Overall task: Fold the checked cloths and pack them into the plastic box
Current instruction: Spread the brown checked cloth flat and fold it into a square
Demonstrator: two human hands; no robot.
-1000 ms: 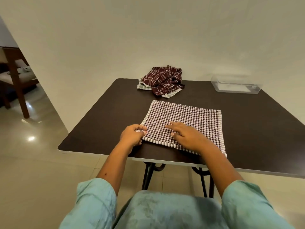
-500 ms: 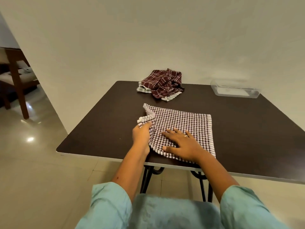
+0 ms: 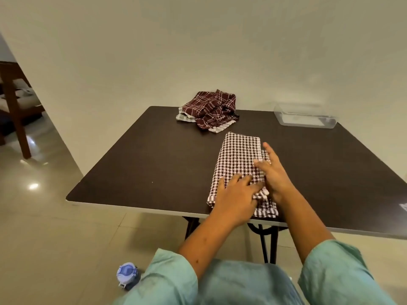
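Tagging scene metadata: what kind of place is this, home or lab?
Most likely a home room. A dark table stands against a plain wall on a glossy tiled floor, and a wooden chair shows through an opening on the left. No lab gear is visible.

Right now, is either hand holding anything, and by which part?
Nothing is gripped. Both hands lie flat on the folded checked cloth: left hand presses its near end, right hand its right edge.
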